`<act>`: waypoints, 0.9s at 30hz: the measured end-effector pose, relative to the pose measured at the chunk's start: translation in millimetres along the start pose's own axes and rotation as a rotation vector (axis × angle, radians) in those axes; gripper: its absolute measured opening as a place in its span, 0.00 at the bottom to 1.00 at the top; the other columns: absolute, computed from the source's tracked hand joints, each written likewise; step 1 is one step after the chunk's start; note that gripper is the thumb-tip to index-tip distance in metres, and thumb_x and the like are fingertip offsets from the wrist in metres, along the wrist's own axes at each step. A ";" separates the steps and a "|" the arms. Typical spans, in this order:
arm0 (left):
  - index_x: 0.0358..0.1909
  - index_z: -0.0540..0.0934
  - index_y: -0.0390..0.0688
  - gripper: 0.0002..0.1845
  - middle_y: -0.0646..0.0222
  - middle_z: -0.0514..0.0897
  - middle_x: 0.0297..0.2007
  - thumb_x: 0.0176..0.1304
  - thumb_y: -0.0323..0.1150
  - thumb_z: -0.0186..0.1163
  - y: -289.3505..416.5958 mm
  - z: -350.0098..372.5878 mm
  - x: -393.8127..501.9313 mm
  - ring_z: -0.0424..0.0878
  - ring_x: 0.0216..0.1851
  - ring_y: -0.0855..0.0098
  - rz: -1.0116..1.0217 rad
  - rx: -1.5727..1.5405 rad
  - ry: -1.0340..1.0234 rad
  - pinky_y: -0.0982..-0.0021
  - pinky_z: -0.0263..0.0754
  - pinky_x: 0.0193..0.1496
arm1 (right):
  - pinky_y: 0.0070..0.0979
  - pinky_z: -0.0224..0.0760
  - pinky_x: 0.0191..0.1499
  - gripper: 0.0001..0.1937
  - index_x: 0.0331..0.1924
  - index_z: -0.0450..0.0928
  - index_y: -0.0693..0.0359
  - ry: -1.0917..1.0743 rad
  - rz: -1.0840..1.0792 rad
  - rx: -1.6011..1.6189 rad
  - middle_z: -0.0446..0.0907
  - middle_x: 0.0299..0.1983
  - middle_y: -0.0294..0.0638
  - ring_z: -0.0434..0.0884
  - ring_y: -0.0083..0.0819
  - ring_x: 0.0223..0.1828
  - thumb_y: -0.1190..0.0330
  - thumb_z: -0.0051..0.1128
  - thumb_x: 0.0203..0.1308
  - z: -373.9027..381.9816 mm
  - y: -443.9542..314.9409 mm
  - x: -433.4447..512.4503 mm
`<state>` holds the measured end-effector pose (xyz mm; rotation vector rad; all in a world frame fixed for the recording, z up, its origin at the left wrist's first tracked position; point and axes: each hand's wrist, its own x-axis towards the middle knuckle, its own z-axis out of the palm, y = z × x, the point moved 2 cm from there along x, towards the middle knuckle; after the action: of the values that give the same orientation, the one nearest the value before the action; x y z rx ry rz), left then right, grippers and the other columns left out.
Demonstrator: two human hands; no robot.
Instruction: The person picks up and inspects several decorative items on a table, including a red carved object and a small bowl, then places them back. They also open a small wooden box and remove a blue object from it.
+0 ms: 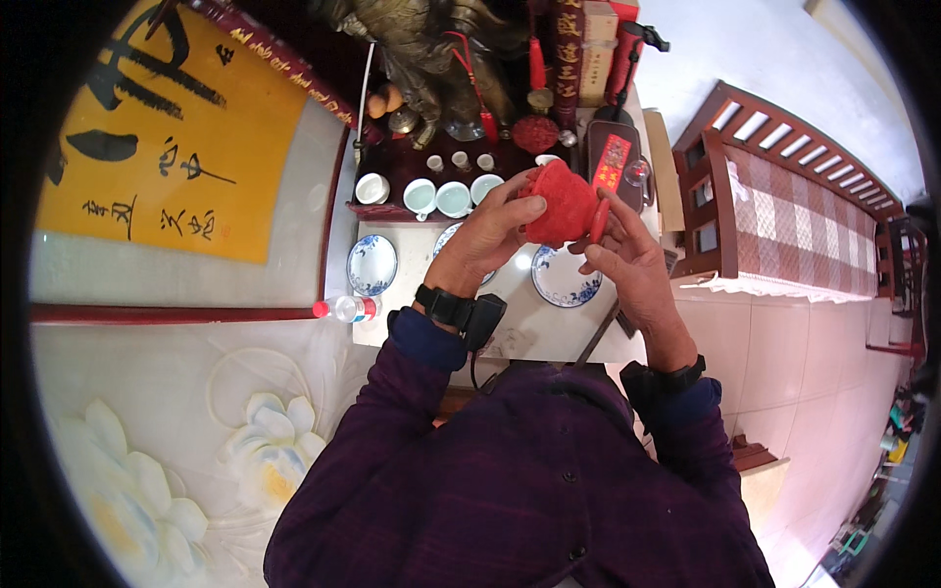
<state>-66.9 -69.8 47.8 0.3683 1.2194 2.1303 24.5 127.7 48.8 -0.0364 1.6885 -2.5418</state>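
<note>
Above the front of a pale altar table [514, 334], both my hands hold a red carved vessel [562, 206], which lies tipped on its side. My left hand [500, 220] grips its body, thumb across the near side. At the other end, the fingers of my right hand [625, 257] touch its round red foot or rim. Beneath it, partly covered by my hands, are blue-and-white porcelain plates [566, 292]. Behind stand pale green cups [420, 197] in a row, a white cup [373, 189] and several tiny cups [460, 159] on a dark red stand.
A bronze-coloured statue [456, 66] with red tassels rises at the back. A red carved ball-shaped object [536, 134] stands near a dark tray [601, 140] with a glass on it. A plastic bottle [353, 309] lies at the left edge. A wooden bench [724, 213] is at right.
</note>
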 end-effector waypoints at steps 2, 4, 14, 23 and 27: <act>0.75 0.66 0.37 0.46 0.60 0.79 0.65 0.62 0.50 0.73 3.6 -17.5 -13.1 0.82 0.63 0.64 0.000 0.007 0.127 0.59 0.85 0.56 | 0.25 0.79 0.45 0.38 0.78 0.61 0.62 -0.018 0.066 -0.024 0.78 0.60 0.47 0.82 0.30 0.54 0.74 0.67 0.65 1.3 12.0 5.6; 0.75 0.67 0.38 0.42 0.61 0.80 0.63 0.63 0.46 0.71 9.7 -37.8 -24.4 0.83 0.61 0.65 0.006 0.019 0.243 0.58 0.87 0.53 | 0.26 0.78 0.46 0.38 0.79 0.59 0.64 -0.024 0.097 -0.074 0.80 0.59 0.51 0.85 0.34 0.50 0.71 0.65 0.67 0.2 24.4 6.2; 0.70 0.73 0.38 0.41 0.63 0.84 0.54 0.58 0.45 0.78 82.4 -191.0 -56.3 0.86 0.48 0.70 0.026 0.495 0.825 0.71 0.84 0.42 | 0.25 0.78 0.42 0.22 0.65 0.76 0.71 -0.008 0.415 -0.180 0.86 0.46 0.44 0.87 0.30 0.44 0.71 0.61 0.69 -43.0 80.3 -9.9; 0.63 0.78 0.34 0.50 0.47 0.87 0.51 0.43 0.60 0.80 100.5 -331.7 -24.8 0.87 0.53 0.52 -0.022 1.407 1.111 0.58 0.81 0.58 | 0.24 0.78 0.40 0.21 0.60 0.79 0.72 0.137 0.569 -0.240 0.88 0.39 0.43 0.88 0.30 0.39 0.67 0.62 0.68 -59.9 112.2 -24.7; 0.65 0.77 0.42 0.51 0.47 0.85 0.55 0.42 0.62 0.79 86.3 -353.3 -6.4 0.84 0.56 0.49 -0.119 1.581 1.099 0.54 0.79 0.62 | 0.24 0.78 0.39 0.18 0.58 0.80 0.70 0.146 0.583 -0.228 0.88 0.40 0.42 0.88 0.29 0.39 0.70 0.60 0.69 -57.2 124.5 -27.4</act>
<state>-283.1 -339.5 -65.4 -0.3512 3.2286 0.6614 55.5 134.7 -87.3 0.5523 1.7089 -1.9587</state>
